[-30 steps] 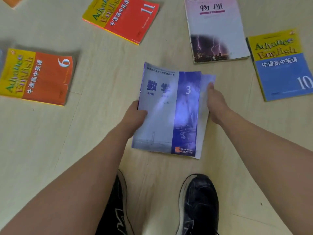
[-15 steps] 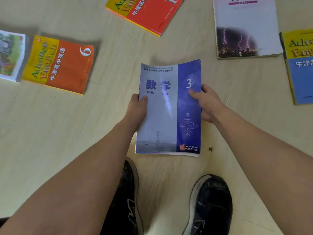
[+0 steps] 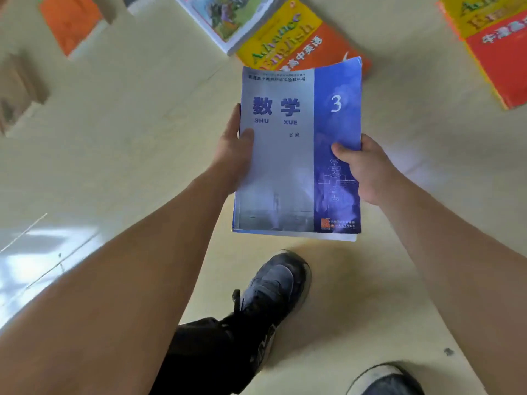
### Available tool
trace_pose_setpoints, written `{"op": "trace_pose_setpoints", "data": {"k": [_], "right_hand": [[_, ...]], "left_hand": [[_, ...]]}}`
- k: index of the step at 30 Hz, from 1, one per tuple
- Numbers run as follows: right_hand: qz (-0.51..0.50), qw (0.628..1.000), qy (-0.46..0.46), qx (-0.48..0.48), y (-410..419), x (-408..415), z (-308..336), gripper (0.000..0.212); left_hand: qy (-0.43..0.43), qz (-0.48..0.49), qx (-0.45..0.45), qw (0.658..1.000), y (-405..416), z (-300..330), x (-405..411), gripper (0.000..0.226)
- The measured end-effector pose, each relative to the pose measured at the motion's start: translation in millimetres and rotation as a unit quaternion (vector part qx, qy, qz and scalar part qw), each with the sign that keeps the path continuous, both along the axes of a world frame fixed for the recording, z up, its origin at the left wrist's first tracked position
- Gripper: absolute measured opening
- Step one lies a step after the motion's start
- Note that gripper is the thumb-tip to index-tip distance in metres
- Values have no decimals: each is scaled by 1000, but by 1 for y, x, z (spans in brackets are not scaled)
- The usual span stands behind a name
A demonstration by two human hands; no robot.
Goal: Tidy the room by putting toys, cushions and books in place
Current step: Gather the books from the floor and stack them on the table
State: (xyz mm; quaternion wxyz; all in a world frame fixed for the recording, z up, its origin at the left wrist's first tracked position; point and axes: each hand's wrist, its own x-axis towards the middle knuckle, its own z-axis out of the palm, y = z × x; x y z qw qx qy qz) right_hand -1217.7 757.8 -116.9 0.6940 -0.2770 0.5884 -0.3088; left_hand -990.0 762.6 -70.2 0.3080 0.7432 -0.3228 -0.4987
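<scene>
A thin blue-and-grey maths book [image 3: 296,155] marked "3" is held closed above the pale floor, cover up. My left hand [image 3: 232,151] grips its left edge with the thumb on the cover. My right hand [image 3: 363,166] grips its right edge, thumb on the blue strip. On the floor beyond lie a yellow-and-orange English book [image 3: 288,38], partly hidden by the maths book, a white picture-cover book [image 3: 228,18] on its left, and a yellow-and-red English book [image 3: 496,44] at the right edge.
An orange book [image 3: 68,21] lies at the top left. A blurred brownish object [image 3: 17,92] sits at the far left. My two dark shoes [image 3: 273,292] stand on the floor below the held book. Pale floor [image 3: 128,124] lies between the objects.
The maths book has been lifted higher and closer to the camera. The view has swung left, so the floor books shifted right. My left foot has stepped forward.
</scene>
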Motion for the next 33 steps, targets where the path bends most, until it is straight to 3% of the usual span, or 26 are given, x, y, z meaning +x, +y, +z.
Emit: {"op": "trace_pose_setpoints", "data": {"k": [7, 13, 18, 23, 26, 33], "right_hand": [[200, 979, -34, -1, 8, 165, 42, 13], [383, 921, -73, -13, 81, 286, 103, 14], [499, 857, -129, -8, 178, 347, 161, 18], [581, 795, -175, 6, 276, 371, 207, 18], [628, 750, -206, 16, 332, 377, 236, 17], [700, 674, -237, -9, 454, 369, 303, 24]], "left_hand": [[-40, 229, -17, 972, 97, 60, 128, 61], [-163, 365, -18, 916, 222, 145, 183, 55], [-255, 474, 3, 843, 355, 203, 188, 52], [-262, 588, 6, 765, 464, 251, 163, 46], [-296, 635, 54, 711, 521, 283, 144, 25], [-313, 728, 86, 604, 634, 342, 93, 22]]}}
